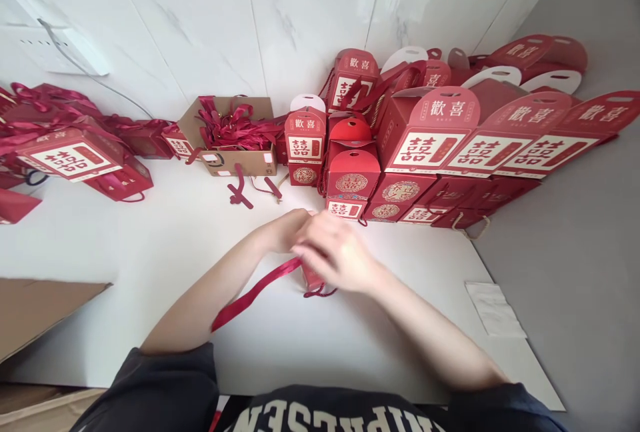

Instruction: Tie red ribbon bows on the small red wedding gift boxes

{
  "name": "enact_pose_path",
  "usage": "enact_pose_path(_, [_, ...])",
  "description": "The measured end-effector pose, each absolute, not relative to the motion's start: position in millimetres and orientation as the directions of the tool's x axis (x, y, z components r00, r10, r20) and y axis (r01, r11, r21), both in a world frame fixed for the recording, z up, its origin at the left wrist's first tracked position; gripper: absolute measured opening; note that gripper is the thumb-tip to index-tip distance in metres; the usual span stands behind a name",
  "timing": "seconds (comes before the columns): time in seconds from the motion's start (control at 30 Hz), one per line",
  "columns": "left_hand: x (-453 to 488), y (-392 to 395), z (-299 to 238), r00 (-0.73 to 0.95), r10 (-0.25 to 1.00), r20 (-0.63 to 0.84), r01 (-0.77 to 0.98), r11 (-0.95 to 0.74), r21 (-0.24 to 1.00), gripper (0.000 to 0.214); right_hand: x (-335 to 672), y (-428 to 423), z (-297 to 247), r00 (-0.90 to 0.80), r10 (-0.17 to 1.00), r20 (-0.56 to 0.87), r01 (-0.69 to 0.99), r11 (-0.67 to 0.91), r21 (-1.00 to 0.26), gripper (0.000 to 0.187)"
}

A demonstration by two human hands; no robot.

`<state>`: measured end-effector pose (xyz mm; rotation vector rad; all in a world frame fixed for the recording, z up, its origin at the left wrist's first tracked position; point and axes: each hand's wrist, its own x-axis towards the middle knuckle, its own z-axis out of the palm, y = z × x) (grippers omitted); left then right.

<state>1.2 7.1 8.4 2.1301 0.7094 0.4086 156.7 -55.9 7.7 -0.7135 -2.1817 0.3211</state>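
Note:
Both my hands meet over the middle of the white table (150, 245). My right hand (335, 252) is blurred by motion and covers a small red gift box (313, 279), of which only a lower corner and a cord loop show. My left hand (287, 229) is behind it, fingers curled near the box. A dark red ribbon (255, 295) trails from the hands down to the left across my left forearm. What each hand grips is hidden by the blur.
Stacks of red gift boxes (430, 145) line the back right against the wall. A brown carton of red ribbons (235, 135) stands at the back centre, with loose ribbon pieces (240, 192) before it. More red boxes (70, 155) lie at the left. Cardboard (35, 312) lies front left, a white sheet (495, 309) at the right edge.

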Motion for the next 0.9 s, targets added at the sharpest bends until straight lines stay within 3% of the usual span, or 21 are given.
enact_pose_path(0.07, [1, 6, 8, 0.792, 0.610, 0.010, 0.353, -0.473, 0.807, 0.017, 184, -42, 8, -0.411, 0.782, 0.469, 0.517, 0.623, -0.587, 0.024])
enact_pose_path(0.1, [1, 6, 9, 0.803, 0.596, -0.014, 0.354, -0.459, 0.815, 0.018, 195, -36, 7, -0.427, 0.819, 0.384, 0.518, 0.570, -0.638, 0.024])
enact_pose_path(0.2, [1, 6, 11, 0.832, 0.552, -0.064, 0.342, -0.419, 0.841, 0.019, 214, -26, 0, -0.566, 0.795, 0.217, 0.450, 0.519, -0.727, 0.023])
enact_pose_path(0.43, [2, 8, 15, 0.838, 0.540, -0.082, 0.348, -0.412, 0.842, 0.016, 220, -27, 4, -0.625, 0.732, 0.271, 0.301, 0.546, -0.782, 0.019])
enact_pose_path(0.53, [2, 9, 14, 0.841, 0.534, -0.083, 0.346, -0.414, 0.842, 0.016, 223, -29, 4, -0.617, 0.714, 0.331, 0.335, 0.619, -0.711, 0.022])
enact_pose_path(0.63, [0, 12, 11, 0.857, 0.510, -0.078, 0.319, -0.405, 0.857, 0.013, 224, -38, 2, -0.658, 0.622, 0.424, 0.339, 0.747, -0.572, 0.018])
enact_pose_path(0.9, [-1, 19, 2, 0.879, 0.474, -0.058, 0.260, -0.373, 0.891, 0.014, 220, -74, 5, -0.791, 0.445, 0.420, 0.399, 0.896, -0.196, 0.027])
